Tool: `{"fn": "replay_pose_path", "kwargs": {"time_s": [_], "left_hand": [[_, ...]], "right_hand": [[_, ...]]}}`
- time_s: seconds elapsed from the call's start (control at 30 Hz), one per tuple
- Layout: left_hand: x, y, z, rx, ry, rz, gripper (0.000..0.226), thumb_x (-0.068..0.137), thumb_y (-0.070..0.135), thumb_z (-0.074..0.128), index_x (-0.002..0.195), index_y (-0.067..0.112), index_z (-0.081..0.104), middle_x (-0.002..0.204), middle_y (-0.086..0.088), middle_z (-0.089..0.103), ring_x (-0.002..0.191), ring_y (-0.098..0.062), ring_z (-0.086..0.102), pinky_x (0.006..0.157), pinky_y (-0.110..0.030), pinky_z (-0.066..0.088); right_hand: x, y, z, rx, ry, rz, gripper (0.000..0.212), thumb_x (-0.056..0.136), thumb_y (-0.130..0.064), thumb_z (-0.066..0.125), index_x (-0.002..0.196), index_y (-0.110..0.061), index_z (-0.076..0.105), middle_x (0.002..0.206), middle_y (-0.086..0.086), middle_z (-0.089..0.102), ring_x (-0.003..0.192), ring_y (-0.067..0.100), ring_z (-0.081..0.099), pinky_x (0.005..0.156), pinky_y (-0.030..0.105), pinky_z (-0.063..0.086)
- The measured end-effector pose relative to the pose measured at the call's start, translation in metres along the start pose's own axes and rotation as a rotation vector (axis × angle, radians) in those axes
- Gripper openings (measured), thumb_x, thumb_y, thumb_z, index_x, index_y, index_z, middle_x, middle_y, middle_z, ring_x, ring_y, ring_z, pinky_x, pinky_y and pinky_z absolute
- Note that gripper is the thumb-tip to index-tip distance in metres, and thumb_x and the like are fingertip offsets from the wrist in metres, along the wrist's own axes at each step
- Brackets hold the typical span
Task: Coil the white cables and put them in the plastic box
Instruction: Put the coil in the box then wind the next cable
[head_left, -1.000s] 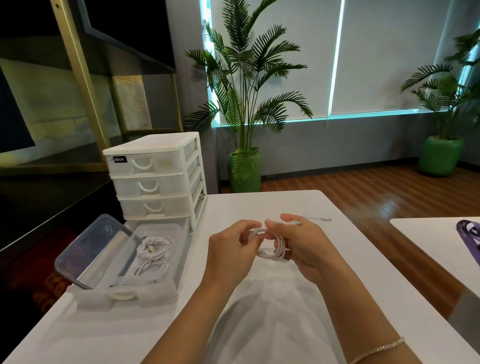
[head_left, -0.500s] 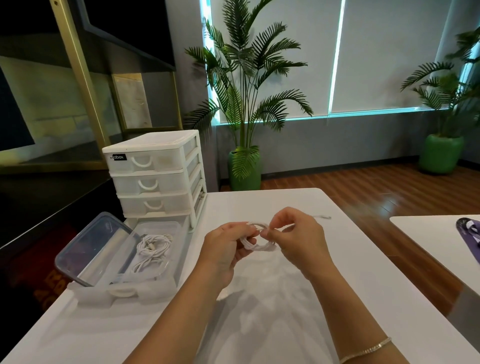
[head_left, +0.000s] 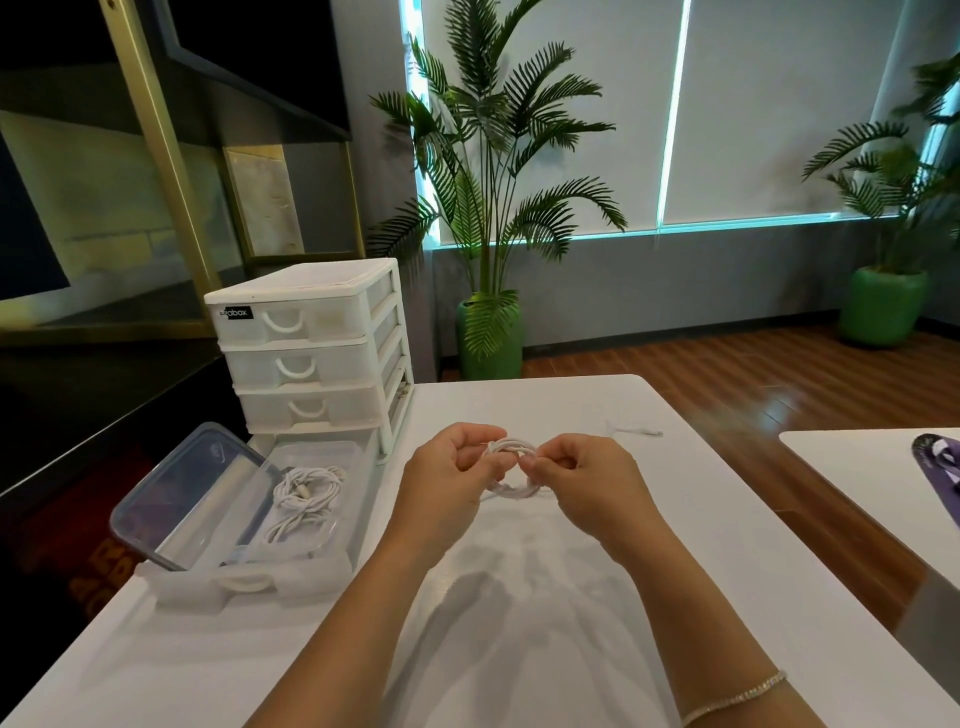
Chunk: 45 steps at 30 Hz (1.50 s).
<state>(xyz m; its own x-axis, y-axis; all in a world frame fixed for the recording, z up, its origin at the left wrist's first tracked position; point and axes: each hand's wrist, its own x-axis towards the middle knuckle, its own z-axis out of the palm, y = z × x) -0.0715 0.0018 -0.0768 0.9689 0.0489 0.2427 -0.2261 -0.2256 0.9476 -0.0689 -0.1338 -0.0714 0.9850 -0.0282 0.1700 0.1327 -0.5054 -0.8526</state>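
Note:
Above the middle of the white table (head_left: 519, 623) I hold a small coil of white cable (head_left: 511, 467) between both hands. My left hand (head_left: 449, 480) grips the coil's left side with curled fingers. My right hand (head_left: 587, 483) pinches its right side. The cable's loose end with its plug (head_left: 636, 431) lies on the table beyond my right hand. To the left stands the clear plastic box (head_left: 311, 558), open, with coiled white cables (head_left: 306, 499) inside it. Its clear lid (head_left: 176, 499) leans at the box's left.
A white three-drawer unit (head_left: 311, 348) stands behind the box at the table's back left. A second white table (head_left: 883, 467) with a purple object (head_left: 940, 462) is at the right, with a gap of wooden floor between. Potted palms stand by the far wall.
Both hands stay at the coil and have turned it; the loops now face more upward between my fingers. The loose end on the table has shortened slightly.

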Motion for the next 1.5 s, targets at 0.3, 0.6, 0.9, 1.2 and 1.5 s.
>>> {"fn": "replay_pose_path", "kwargs": {"time_s": [0.3,0.6,0.9,1.2,1.5], "left_hand": [[0.0013,-0.0015,-0.0026,-0.084,-0.140,-0.084,0.030,0.083,0.016,0.067,0.108,0.026,0.054,0.112,-0.010,0.065,0.099,-0.027,0.065,0.092,-0.040,0.053],[-0.0003,-0.0055,-0.0021,0.256,-0.110,0.061,0.031,0.078,0.019,0.074,0.101,0.029,0.055,0.083,0.009,0.061,0.074,-0.011,0.058,0.065,-0.011,0.046],[0.0006,-0.0086,-0.0001,0.422,0.001,0.099,0.011,0.080,0.019,0.069,0.084,0.020,0.059,0.079,0.005,0.062,0.075,-0.016,0.059,0.065,-0.023,0.053],[0.0004,-0.0058,0.0018,-0.054,-0.101,-0.138,0.012,0.079,0.006,0.069,0.080,0.014,0.061,0.083,-0.011,0.069,0.079,-0.027,0.067,0.081,-0.037,0.057],[0.0003,-0.0057,0.0028,-0.195,-0.102,-0.175,0.017,0.075,0.000,0.072,0.077,0.012,0.059,0.074,-0.006,0.064,0.071,-0.023,0.064,0.078,-0.037,0.058]], "right_hand": [[-0.0004,-0.0021,0.0017,0.307,-0.062,0.150,0.024,0.089,-0.026,0.059,0.078,-0.006,0.065,0.069,0.004,0.059,0.058,0.014,0.048,0.055,0.025,0.043],[0.0001,-0.0051,0.0026,0.409,-0.048,0.194,0.020,0.089,-0.022,0.061,0.075,-0.009,0.065,0.070,0.004,0.059,0.065,0.016,0.051,0.061,0.027,0.048],[0.0015,-0.0031,0.0024,0.339,0.039,0.124,0.014,0.093,-0.017,0.052,0.095,-0.006,0.062,0.072,0.008,0.061,0.051,0.013,0.055,0.055,0.024,0.054],[0.0046,0.0041,0.0020,0.167,0.096,0.057,0.007,0.087,-0.021,0.063,0.087,-0.014,0.062,0.082,0.006,0.068,0.066,0.015,0.064,0.070,0.028,0.058],[0.0026,-0.0021,0.0020,0.644,-0.032,0.268,0.007,0.089,-0.010,0.059,0.086,-0.004,0.062,0.088,0.017,0.068,0.079,0.027,0.067,0.078,0.037,0.057]]}}
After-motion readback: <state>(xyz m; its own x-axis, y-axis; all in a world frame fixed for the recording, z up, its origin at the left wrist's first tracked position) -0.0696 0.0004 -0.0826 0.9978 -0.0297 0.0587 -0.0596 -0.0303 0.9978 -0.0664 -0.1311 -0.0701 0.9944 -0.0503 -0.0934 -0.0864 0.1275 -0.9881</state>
